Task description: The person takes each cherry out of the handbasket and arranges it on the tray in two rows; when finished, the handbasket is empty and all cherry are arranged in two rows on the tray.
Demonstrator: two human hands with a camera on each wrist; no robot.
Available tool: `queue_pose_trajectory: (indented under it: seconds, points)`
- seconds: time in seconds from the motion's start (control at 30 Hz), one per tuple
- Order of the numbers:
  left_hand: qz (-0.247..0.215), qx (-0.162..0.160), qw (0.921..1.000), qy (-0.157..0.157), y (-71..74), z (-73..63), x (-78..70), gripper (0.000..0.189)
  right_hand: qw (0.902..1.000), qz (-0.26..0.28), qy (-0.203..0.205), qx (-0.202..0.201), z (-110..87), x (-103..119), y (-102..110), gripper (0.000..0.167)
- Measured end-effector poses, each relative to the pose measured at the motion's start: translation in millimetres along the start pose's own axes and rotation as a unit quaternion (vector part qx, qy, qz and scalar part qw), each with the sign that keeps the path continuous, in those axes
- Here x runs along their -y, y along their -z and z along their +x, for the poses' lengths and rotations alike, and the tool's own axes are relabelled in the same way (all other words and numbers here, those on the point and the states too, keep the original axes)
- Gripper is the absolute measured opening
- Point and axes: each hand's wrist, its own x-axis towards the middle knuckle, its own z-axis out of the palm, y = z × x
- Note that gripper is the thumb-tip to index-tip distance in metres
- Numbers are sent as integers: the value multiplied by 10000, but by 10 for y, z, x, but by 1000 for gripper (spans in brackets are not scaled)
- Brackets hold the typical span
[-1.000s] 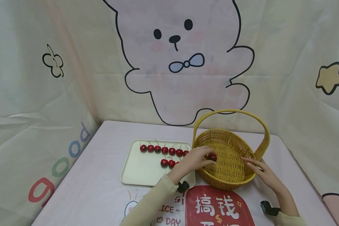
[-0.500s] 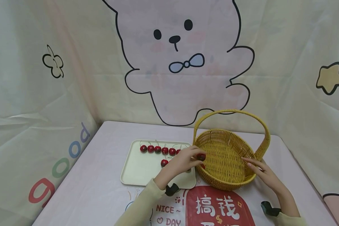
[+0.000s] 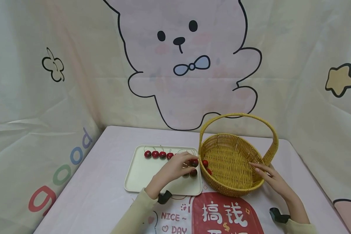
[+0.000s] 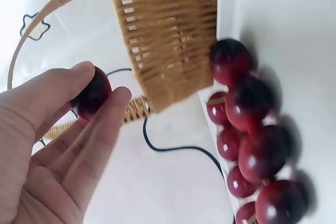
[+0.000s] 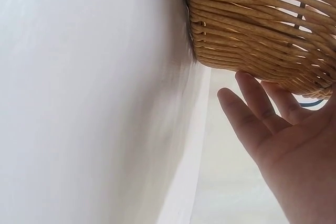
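Observation:
My left hand pinches a dark red cherry between thumb and fingertips. It hovers over the right side of a cream tray, beside the basket. Along the tray's back runs a row of cherries with thin stems; a second, nearer row lies partly hidden behind this hand. Two cherries sit inside the yellow wicker basket, against its left wall. My right hand holds the basket's right rim, with some fingers along the outer weave and others reaching over the inside.
The basket's tall arched handle rises above its bowl. Under everything is a white tablecloth with a red printed patch at the front. A fabric backdrop with a drawn bear stands behind the table.
My left hand has moved left from over the basket to above the tray, carrying the cherry. Two cherries in the basket have come into sight. My right hand stays on the rim.

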Motion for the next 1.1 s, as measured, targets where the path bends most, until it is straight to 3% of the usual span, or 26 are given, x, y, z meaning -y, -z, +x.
queue_pose_trajectory:
  seconds: [0.3, 0.87, 1.1]
  points:
    - [596, -102, 9976, 334, 134, -180, 256, 34, 9998, -185, -86, -23, 1, -7, -7, 38]
    - [422, 147, 9947, 923, 407, -394, 578, 27, 9998, -174, 64, -66, 7, -30, -19, 36]
    - [437, 309, 9939, 968, 456, -431, 691, 22, 9999, -109, 1, -36, 16, 4, -7, 37]
